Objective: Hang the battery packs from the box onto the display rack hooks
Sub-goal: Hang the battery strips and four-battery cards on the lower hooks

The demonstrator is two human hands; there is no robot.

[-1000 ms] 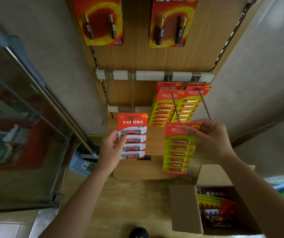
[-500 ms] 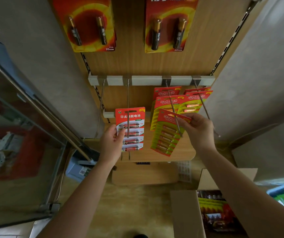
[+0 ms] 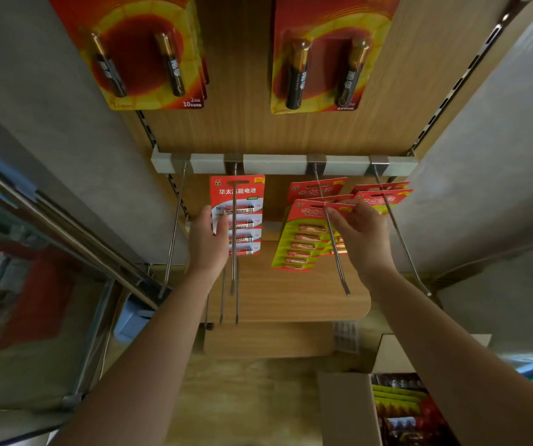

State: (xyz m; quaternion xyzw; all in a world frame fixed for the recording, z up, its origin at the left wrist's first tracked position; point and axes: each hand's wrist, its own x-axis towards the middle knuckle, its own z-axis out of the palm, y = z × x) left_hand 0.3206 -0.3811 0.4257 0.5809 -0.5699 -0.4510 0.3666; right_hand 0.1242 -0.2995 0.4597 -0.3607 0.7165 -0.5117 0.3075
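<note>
At the rail, both hands up.

Left fingers (image 3: 223,224) curl round the left edge of the red pack (image 3: 242,194). A side grip leaves the hang slot free. The pack is threaded on the second hook (image 3: 233,272): the rod runs down the front of the card, and the card sits close under the rail (image 3: 278,164). Left hand (image 3: 207,249) sits low, wrist under the card.

Right fingers (image 3: 336,217) pinch the red header of the green pack (image 3: 299,244), just beside the third hook (image 3: 339,268). Judgement: holding at the header steers the slot along the rod. The card is tilted, its bottom swung left. Its header lies on the rod, just in front of the hung packs (image 3: 318,188) on that hook. Right hand (image 3: 364,239) is raised level with the header.

Fourth hook (image 3: 400,233) carries more green cards (image 3: 384,196). First hook (image 3: 173,233) is bare. The box (image 3: 345,410) stands open, lower right, with stock (image 3: 393,399) inside.

Judgement: both cards are at the slide-back stage. The red looks nearly home, the green has a little way to go. With the box far from empty, the task is well short of done. Risk: the tilted green card may bind on the rod or snag the card behind.
</note>
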